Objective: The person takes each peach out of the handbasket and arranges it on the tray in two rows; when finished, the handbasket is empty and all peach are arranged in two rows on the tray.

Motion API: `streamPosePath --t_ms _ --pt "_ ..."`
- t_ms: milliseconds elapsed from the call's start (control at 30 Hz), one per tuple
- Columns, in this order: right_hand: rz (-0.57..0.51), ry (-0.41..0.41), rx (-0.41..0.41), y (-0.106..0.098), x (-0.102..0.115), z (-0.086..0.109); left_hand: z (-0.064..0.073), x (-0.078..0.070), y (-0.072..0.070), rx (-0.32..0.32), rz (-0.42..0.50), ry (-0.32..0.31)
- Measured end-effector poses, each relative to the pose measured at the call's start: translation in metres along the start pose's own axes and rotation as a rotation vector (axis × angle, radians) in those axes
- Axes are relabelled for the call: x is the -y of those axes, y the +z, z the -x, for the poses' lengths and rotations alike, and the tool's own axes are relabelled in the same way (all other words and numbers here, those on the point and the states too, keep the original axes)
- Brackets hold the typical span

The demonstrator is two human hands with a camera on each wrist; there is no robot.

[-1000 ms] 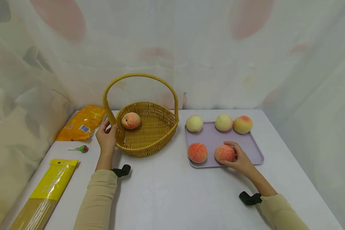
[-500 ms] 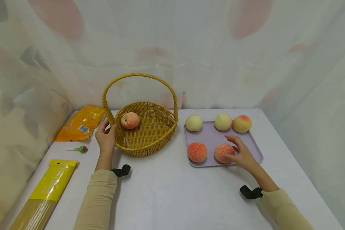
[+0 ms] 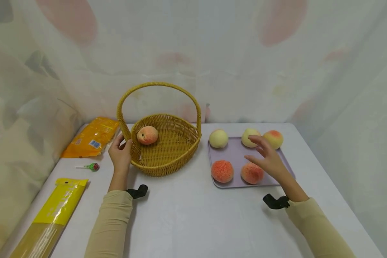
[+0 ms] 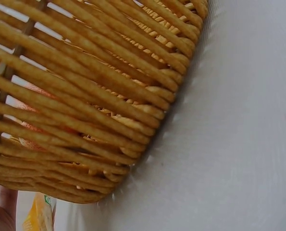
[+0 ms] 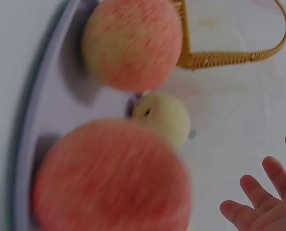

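My left hand (image 3: 120,157) grips the left side of the yellow wicker basket (image 3: 167,163) near the foot of its arched handle. In the left wrist view, the basket's woven wall (image 4: 85,96) fills much of the frame. One pinkish peach (image 3: 147,135) lies inside the basket. Spread above the lilac tray (image 3: 235,154), my right hand (image 3: 267,159) holds nothing. Below it is a pink-red peach (image 3: 251,173), with a redder peach (image 3: 222,171) to its left. Along the tray's back are a pale peach (image 3: 218,138), another pale peach (image 3: 249,138), partly hidden by my fingers, and a yellow-red peach (image 3: 274,139).
Left of the basket lies an orange plastic packet (image 3: 91,138). A lollipop (image 3: 91,166) is in front of it, and a long yellow-topped packet (image 3: 56,211) of thin sticks lies nearer me. Fabric curtains (image 3: 238,71) hang behind and beside the white table (image 3: 193,218).
My right hand has let go of the front right peach and risen away from it toward the back of the tray. That peach stays on the tray. My left hand keeps its grip on the basket.
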State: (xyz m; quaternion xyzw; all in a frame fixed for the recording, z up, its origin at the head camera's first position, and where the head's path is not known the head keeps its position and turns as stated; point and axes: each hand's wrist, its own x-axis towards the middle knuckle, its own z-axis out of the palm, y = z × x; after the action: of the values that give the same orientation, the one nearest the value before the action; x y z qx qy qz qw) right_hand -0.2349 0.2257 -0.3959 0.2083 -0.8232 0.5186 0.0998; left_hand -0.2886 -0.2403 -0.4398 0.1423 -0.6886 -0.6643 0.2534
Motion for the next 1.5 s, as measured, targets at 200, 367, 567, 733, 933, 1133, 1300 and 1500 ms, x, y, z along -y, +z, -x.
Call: streamPosePath --t_ms 200,367,567,733,933,1133,1300,1500 --pt "-0.209 -0.049 0.021 0.03 0.026 -0.028 0.001 0.001 0.002 0.001 0.011 -0.005" --pt "-0.339 -0.101 0.052 0.063 0.049 -0.051 0.0 0.003 0.003 0.006 0.029 0.004" --pt "-0.416 -0.146 0.108 0.106 0.071 -0.077 -0.002 0.005 0.003 0.001 0.004 -0.006" --pt "-0.474 -0.097 0.123 0.139 0.091 -0.097 -0.004 0.007 0.0 -0.006 -0.01 -0.004" --pt "-0.46 0.023 0.179 0.173 0.112 -0.119 -0.003 0.006 0.0 -0.006 -0.006 -0.01" --pt "-0.336 0.115 0.206 0.21 0.102 -0.151 0.001 0.005 0.001 0.006 0.018 0.015" --pt "-0.258 0.146 0.208 0.228 0.101 -0.167 -0.003 0.01 0.001 0.016 0.033 0.034" --pt "-0.16 0.206 0.186 0.248 0.092 -0.184 -0.004 0.008 -0.001 0.004 0.033 0.049"
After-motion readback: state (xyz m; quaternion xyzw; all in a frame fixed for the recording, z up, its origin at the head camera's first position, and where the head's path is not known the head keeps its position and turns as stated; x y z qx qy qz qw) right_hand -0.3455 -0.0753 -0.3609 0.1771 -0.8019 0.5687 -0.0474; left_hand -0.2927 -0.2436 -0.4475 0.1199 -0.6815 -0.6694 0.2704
